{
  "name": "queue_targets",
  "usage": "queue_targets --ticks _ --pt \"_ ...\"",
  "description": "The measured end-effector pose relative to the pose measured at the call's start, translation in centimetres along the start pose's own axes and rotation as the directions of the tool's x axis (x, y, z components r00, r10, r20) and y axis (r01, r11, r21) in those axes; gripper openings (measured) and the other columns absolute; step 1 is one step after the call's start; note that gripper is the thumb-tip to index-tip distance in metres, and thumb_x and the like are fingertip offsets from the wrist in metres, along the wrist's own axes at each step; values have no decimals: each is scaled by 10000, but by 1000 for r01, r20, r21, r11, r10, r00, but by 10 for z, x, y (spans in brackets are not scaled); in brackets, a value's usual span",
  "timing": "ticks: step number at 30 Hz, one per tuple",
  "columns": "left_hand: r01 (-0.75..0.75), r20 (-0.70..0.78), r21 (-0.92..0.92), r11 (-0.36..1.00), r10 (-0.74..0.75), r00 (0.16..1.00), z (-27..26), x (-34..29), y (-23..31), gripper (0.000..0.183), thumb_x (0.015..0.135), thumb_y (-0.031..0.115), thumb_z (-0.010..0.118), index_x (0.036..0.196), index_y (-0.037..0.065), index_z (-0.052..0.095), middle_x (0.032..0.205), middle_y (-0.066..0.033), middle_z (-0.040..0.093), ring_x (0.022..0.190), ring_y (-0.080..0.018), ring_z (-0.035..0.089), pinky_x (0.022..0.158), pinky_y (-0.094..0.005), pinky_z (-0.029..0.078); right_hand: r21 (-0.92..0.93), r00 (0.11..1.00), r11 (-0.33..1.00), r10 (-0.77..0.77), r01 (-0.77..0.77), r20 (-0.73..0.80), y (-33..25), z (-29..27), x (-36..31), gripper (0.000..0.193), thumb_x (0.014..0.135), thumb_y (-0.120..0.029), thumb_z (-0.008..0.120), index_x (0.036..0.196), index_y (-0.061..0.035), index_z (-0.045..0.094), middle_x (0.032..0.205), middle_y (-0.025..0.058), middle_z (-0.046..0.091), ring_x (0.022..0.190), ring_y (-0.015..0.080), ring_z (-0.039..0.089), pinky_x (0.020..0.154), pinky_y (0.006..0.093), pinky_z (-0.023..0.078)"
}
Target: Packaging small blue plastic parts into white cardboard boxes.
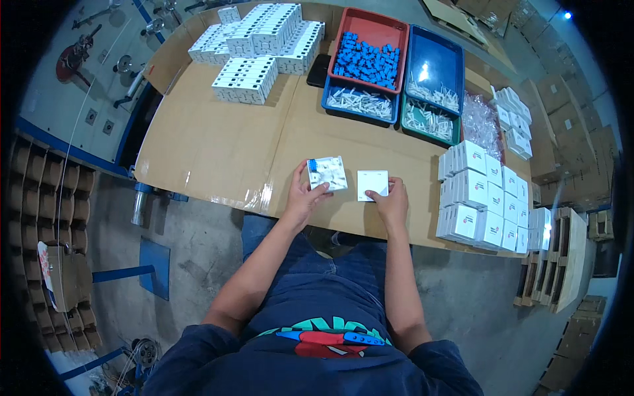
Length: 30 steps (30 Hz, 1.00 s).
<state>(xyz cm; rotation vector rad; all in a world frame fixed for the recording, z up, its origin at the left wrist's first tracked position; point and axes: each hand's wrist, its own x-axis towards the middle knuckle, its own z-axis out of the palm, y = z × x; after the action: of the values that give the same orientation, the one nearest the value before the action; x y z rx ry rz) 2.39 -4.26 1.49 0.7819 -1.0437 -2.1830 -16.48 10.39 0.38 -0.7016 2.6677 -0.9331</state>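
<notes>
My left hand is closed around a small white square box, thumb along its near edge. The box shows a blue piece at its left side and pale parts inside, too small to make out. Just to the right, my right hand pinches a flat white square plate by its lower right corner, with the thumb on its face. A narrow gap separates the box and the plate. Both are over the cardboard-covered table, close to its front edge.
Stacks of white boxes stand at the far left. Behind my hands, a red tray holds blue pieces, and blue trays and a green tray hold small white parts. Clear plastic bags and stacked white cartons are at the right.
</notes>
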Motion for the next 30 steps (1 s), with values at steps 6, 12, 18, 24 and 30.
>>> queue_targets --ticks 6,12,18,24,30 --pt "187 56 -128 974 -181 982 5 -15 20 545 990 133 649 1464 118 383 1237 -107 636 1091 -208 672 892 -387 588 634 976 773 -114 -29 183 11 1 -3 182 922 -94 726 1017 -10 595 904 34 669 839 90 630 742 250 513" --pt "95 24 -151 984 -93 995 28 -29 32 412 999 156 633 1373 90 475 1220 -88 644 1100 -198 669 893 -384 574 913 927 207 -57 -353 371 -12 -13 -13 231 965 -108 580 1171 -4 574 1093 118 675 943 209 686 852 342 562" --pt "130 108 -70 989 -122 987 37 -37 44 410 1001 151 627 1379 98 477 1248 -87 641 1077 -183 679 848 -372 595 880 864 71 -167 -469 474 -32 -38 -24 491 1007 -282 431 1407 3 436 1327 273 585 1158 390 643 933 484 564" --pt "176 176 -236 956 -136 975 47 -41 50 397 1074 326 461 1414 123 478 1326 -111 625 1140 -242 671 902 -424 589 876 842 -131 -374 -464 390 -52 -56 -27 608 1039 -395 345 1580 -125 282 1426 300 507 1245 402 580 980 515 530" --pt "349 379 -505 789 -160 912 44 -35 50 504 1108 437 276 1478 134 435 1474 -157 519 1316 -333 554 1081 -553 468 872 863 -188 -339 -452 374 -67 -68 -35 606 1063 -413 361 1591 -135 255 1521 275 408 1303 423 531 1059 532 477"
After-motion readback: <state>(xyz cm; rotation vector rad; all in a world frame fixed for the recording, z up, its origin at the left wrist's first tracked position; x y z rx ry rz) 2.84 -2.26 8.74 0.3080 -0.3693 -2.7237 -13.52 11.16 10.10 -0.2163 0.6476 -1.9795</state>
